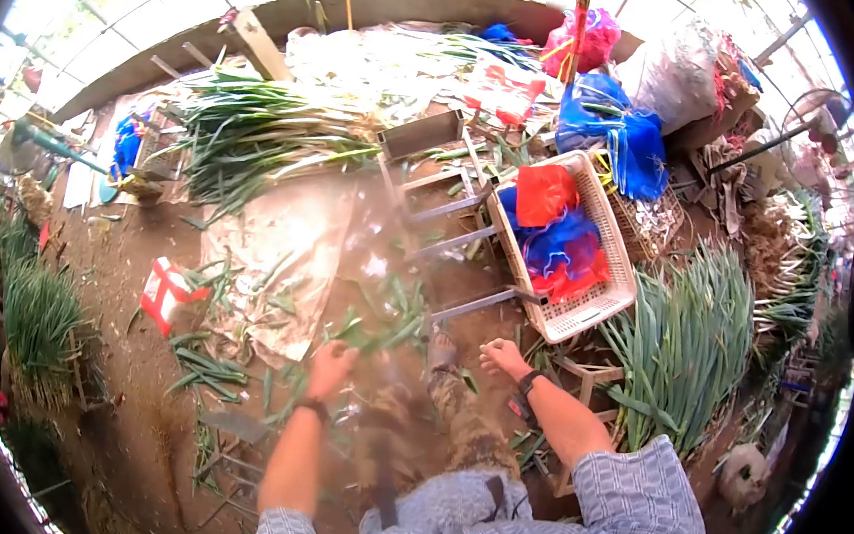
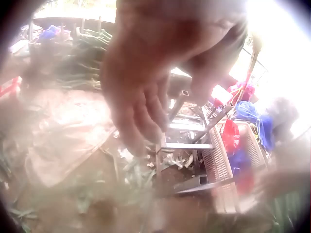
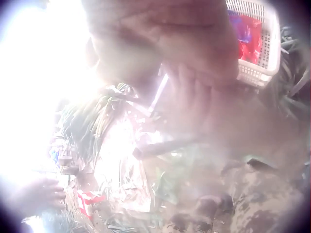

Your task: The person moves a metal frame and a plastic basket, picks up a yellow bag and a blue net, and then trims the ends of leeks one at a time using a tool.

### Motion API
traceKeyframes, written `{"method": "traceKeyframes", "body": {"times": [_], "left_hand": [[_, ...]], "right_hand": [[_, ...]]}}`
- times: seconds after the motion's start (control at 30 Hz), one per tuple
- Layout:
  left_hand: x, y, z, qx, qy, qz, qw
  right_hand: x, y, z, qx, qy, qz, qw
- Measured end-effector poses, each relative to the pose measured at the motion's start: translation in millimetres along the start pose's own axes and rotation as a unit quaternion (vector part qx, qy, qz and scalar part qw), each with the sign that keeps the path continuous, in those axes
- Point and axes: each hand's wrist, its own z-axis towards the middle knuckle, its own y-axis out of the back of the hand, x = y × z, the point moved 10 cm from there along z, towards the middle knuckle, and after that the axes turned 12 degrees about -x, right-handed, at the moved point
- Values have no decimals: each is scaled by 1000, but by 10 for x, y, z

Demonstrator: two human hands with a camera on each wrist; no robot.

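Note:
My left hand [image 1: 332, 368] hangs over the littered ground, its fingers loosely bent with nothing held in them. The left wrist view shows that hand [image 2: 146, 77] large at the top, its fingertips pointing down in front of a metal frame [image 2: 189, 145]. To the right, my right hand [image 1: 505, 360] has loosely curled fingers and holds nothing visible. It is near the lower end of the metal frame [image 1: 464, 240] and the cream plastic crate [image 1: 628, 295]. Red bags [image 1: 545, 194] and blue mesh [image 1: 555, 239] lie in the crate. Haze blurs the right hand [image 3: 180, 68] in its wrist view.
A heap of long green onions [image 1: 257, 133] lies at the back left, beside a pale sheet [image 1: 282, 256]. More green onions [image 1: 692, 338] stand at the right. Cut leaves [image 1: 214, 366] and a red-and-white bag [image 1: 166, 297] litter the ground. A low wooden stool [image 1: 594, 381] is by my right arm.

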Motion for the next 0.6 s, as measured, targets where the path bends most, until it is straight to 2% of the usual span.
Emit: {"method": "traceKeyframes", "body": {"times": [0.03,0.07,0.1,0.13,0.17,0.2,0.23,0.27,0.33,0.43,0.5,0.53,0.6], "left_hand": [[-149,-77,324,-10,-56,41,998],[-185,-192,635,3,-20,76,997],[-20,-364,1017,7,-6,43,999],[-242,-459,1184,13,8,41,999],[-568,-582,1424,15,12,35,999],[-677,-740,1765,17,-12,36,999],[-710,-895,2010,20,-30,37,999],[-715,-1050,2199,23,-44,38,998],[-861,-1259,2526,-2,-91,64,994],[-1030,-1557,2898,-1,-134,120,984],[-1149,-1758,3075,11,-173,159,972],[-1163,-1825,3130,17,-173,135,975],[-1115,-2002,3256,67,-144,158,975]], "right_hand": [[-35,-55,175,6,-14,2,1000],[-120,-71,341,7,-22,-12,1000],[-240,-99,500,10,-30,-26,999],[-346,-141,640,11,-37,-37,999],[-186,-268,543,7,-5,-93,996],[-162,-389,559,-16,27,-70,997],[-481,-533,815,32,-9,-24,999],[-386,-608,734,-20,6,-69,997],[-274,-898,719,-5,16,-92,996],[-416,-1179,873,0,-35,-37,999],[-719,-1387,1089,35,-145,43,988],[-792,-1482,1143,53,-200,84,975],[-729,-1480,1164,28,-202,133,970]]}}
